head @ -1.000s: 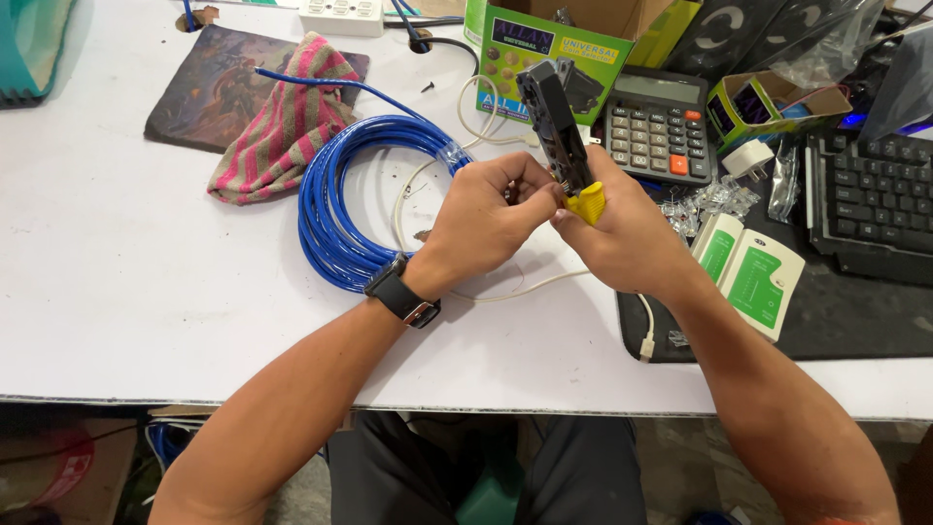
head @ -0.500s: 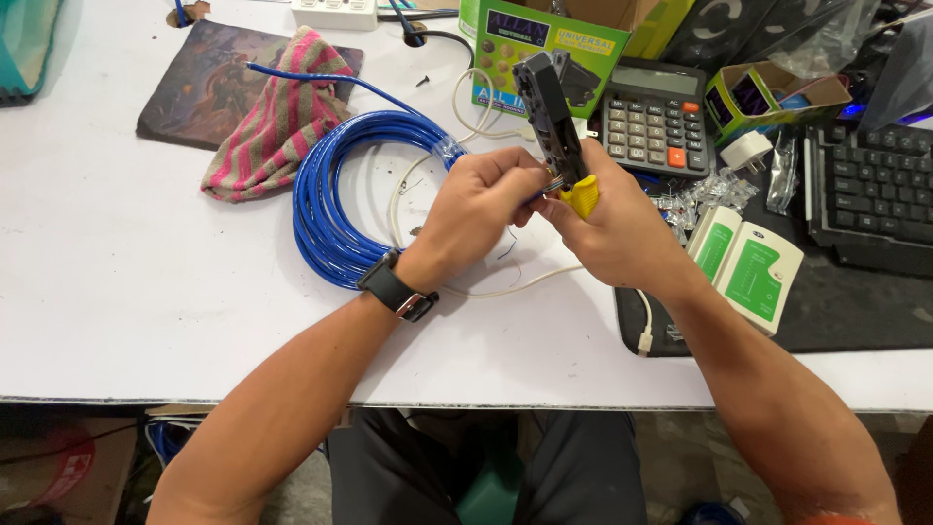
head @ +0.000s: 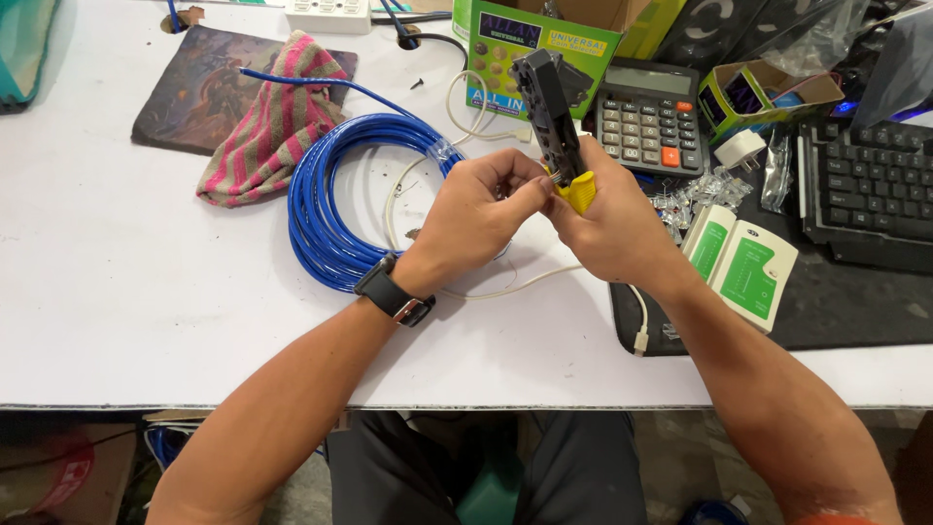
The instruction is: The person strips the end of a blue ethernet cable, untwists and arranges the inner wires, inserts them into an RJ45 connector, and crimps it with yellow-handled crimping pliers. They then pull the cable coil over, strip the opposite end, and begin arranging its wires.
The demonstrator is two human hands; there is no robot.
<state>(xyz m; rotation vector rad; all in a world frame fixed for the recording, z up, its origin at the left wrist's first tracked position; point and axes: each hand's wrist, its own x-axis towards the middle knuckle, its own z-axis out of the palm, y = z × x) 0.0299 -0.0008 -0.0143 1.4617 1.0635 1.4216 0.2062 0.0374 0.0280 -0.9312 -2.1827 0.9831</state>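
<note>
You have one black metal crimping tool with yellow handle grips (head: 556,126) in your hands, and it is raised above the white table (head: 117,292), near the middle of the scene. Your right hand (head: 612,219) is closed around the yellow grip at the lower end of this tool. Your left hand (head: 476,209) has its fingers pinched together against the tool's side, where a small cable end seems to be, but it is too small to tell clearly. The long axis of the tool runs from near to far, a little tilted to the left, and the black head points to the far side. On your left wrist there is one black wristwatch (head: 394,292). To the left of your hands lies one coil of blue round cable (head: 340,194), and further left one striped pink and grey cloth (head: 267,131). To the right I count one dark calculator (head: 646,117), one white and green cable tester in two parts (head: 743,262), and one black keyboard (head: 865,185).
</note>
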